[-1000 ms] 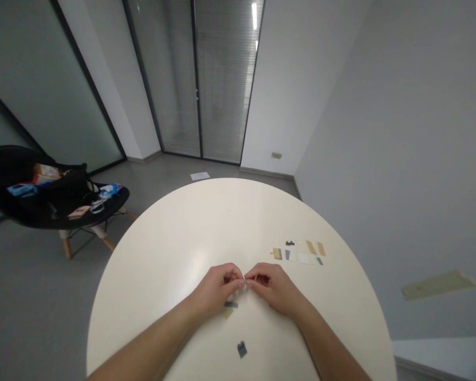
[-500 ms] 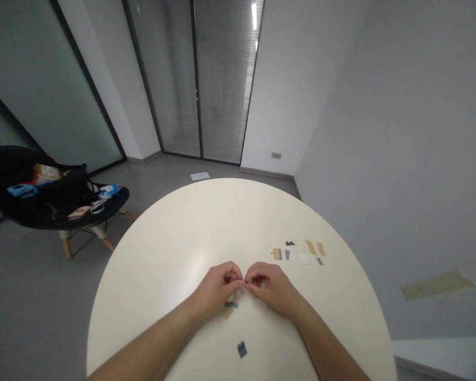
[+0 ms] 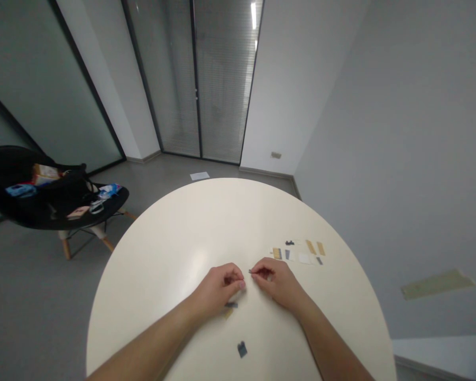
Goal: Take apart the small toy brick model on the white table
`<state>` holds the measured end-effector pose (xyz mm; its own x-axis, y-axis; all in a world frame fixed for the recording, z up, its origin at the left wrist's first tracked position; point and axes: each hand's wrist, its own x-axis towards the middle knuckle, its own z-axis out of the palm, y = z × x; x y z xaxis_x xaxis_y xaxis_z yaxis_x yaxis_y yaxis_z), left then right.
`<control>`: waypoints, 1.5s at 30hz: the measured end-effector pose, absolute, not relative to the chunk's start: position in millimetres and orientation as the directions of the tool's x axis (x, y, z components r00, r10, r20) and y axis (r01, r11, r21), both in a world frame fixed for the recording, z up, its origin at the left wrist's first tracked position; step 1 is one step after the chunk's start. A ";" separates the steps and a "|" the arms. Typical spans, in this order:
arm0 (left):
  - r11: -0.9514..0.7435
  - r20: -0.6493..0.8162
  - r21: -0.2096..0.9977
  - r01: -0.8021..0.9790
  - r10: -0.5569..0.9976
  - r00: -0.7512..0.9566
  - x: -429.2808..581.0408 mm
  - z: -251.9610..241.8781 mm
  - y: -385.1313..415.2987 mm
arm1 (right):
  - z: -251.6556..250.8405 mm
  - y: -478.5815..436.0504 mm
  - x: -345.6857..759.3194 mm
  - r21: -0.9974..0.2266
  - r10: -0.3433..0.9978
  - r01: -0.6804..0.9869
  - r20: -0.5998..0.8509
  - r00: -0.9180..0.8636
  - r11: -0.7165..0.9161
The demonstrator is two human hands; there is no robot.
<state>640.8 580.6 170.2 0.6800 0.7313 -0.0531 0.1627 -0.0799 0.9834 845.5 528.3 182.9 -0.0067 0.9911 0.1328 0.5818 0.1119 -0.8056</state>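
Note:
My right hand (image 3: 275, 279) pinches a small dark piece (image 3: 249, 271) between thumb and fingertips, just above the table. Its exact kind is too small to make out. A short gap to the left, my left hand (image 3: 221, 284) has thumb and forefinger pressed together; whatever may be between them does not show. Close under the left wrist lie a dark flat strip (image 3: 231, 305) and a tan strip (image 3: 228, 314), partly hidden by the hand. Nearer to me on the table rests a dark grey flat piece (image 3: 242, 349) with a notched top edge.
A round cream table (image 3: 174, 233) fills the middle. At its right lie several small flat pieces: tan strips (image 3: 310, 247), a white square (image 3: 304, 258), a black jagged piece (image 3: 289, 243). A black chair (image 3: 27, 217) loaded with bags stands left. A wall (image 3: 412, 185) rises right.
My hands have come apart at the fingertips. The right hand has moved slightly right and away from me with the small dark piece; the left has hardly moved.

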 end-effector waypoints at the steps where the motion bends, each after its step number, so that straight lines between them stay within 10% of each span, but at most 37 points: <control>1: -0.090 -0.057 0.980 0.180 0.733 0.677 640.5 170.4 580.4 | 181.7 529.1 848.7 -0.795 0.990 0.599 0.141 0.022 0.100; 17: -0.253 -0.050 0.910 0.329 0.720 0.692 629.4 174.5 588.6 | 198.4 502.2 974.9 -0.629 0.592 0.595 0.253 0.766 -0.500; 31: -0.418 -0.042 0.824 0.382 0.628 0.777 618.4 186.5 596.9 | 164.8 500.1 1015.4 -0.373 0.662 0.664 0.153 0.733 -0.649; 45: -0.576 -0.066 0.748 0.330 0.431 0.900 613.4 196.4 594.7 | 163.8 501.2 1010.7 -0.388 0.691 0.680 0.138 0.710 -0.622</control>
